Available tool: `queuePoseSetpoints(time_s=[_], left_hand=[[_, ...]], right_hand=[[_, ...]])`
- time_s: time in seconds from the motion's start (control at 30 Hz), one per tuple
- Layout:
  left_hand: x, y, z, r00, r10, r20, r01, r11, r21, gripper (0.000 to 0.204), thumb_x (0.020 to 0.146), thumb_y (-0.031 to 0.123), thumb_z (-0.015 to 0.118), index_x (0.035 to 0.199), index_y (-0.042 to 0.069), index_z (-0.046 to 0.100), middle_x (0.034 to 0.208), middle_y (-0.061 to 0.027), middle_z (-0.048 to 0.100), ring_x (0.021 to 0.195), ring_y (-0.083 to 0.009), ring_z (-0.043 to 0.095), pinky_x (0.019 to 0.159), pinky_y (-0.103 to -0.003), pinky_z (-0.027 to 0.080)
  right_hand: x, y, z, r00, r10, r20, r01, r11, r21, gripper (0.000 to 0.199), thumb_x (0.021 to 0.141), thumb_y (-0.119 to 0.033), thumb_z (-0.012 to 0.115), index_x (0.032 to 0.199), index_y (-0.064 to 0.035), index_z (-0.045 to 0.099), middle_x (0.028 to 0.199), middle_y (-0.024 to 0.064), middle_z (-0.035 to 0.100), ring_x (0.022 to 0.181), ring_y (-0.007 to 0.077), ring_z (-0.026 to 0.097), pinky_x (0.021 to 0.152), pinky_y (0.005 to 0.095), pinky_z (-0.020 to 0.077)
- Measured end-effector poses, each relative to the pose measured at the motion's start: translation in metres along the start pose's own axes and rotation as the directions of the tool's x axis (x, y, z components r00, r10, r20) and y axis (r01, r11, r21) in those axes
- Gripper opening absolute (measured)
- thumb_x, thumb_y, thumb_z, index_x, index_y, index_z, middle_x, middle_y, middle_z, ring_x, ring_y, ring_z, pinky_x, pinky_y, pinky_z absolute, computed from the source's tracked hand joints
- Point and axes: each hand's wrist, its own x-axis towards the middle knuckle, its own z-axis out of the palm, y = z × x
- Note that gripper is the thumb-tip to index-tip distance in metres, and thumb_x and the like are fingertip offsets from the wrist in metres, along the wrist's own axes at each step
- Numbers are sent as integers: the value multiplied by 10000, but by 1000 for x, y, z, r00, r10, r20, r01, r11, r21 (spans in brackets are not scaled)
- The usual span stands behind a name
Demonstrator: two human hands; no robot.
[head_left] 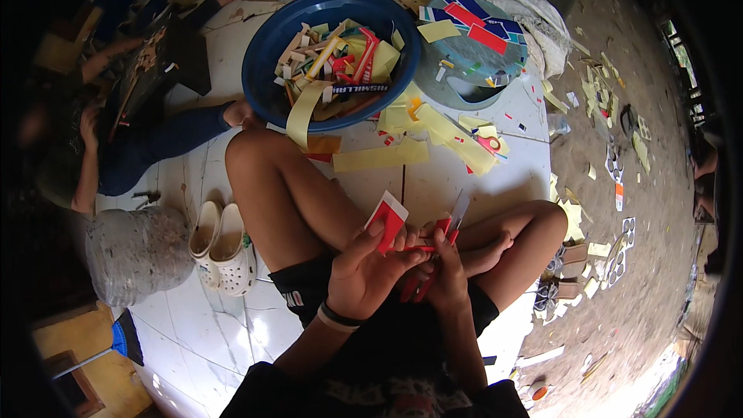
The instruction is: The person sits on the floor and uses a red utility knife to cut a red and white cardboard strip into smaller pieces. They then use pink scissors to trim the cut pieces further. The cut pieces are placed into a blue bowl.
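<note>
My left hand [362,267] is closed on a small red sticker piece with a white edge [391,226], held up between thumb and fingers. Close beside it, my right hand [445,272] is wrapped round red-handled scissors [461,207], whose pale blade points up and away from me. Another bit of red shows at the right thumb; whether it is sticker or handle I cannot tell. The fingers of both hands nearly meet above my lap, partly hiding what lies between them.
Ahead stands a blue basin [255,70] of paper and wood scraps. Right of it, a grey-green tub [464,70] bears red and blue strips. Orange-handled scissors [489,143] lie among yellow paper. White clogs [232,259] and a wrapped bundle [139,251] sit left, near another person's leg [174,143].
</note>
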Motion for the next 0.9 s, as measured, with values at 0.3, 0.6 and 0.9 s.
queuePoseSetpoints(time_s=[0.3, 0.6, 0.9], left_hand=[[15, 0, 3, 989, -128, -80, 127, 992, -11, 211, 1093, 337, 495, 1035, 153, 580, 832, 2, 517, 899, -146, 514, 816, -352, 422], [20, 4, 14, 921, -249, -298, 268, 963, 24, 314, 1085, 362, 521, 859, 155, 587, 724, -16, 552, 809, -170, 560, 803, -361, 462], [16, -5, 13, 986, -156, -61, 155, 988, -13, 394, 1078, 401, 512, 1246, 56, 600, 1069, -120, 659, 1024, -238, 631, 931, -421, 505]], right_hand=[[4, 4, -8, 996, -89, -17, 89, 996, -20, 331, 1009, -355, 672, 1142, -64, 589, 873, 79, 706, 608, 37, 484, 529, 187, 359], [11, 0, -21, 984, -81, 157, 94, 993, -76, 240, 1002, -266, 689, 1114, -87, 574, 928, 70, 695, 689, 64, 575, 554, 177, 381], [9, -1, -23, 985, -40, 170, 20, 993, 118, 180, 1033, -258, 639, 1043, -110, 538, 945, 13, 615, 748, 53, 567, 546, 162, 374]])
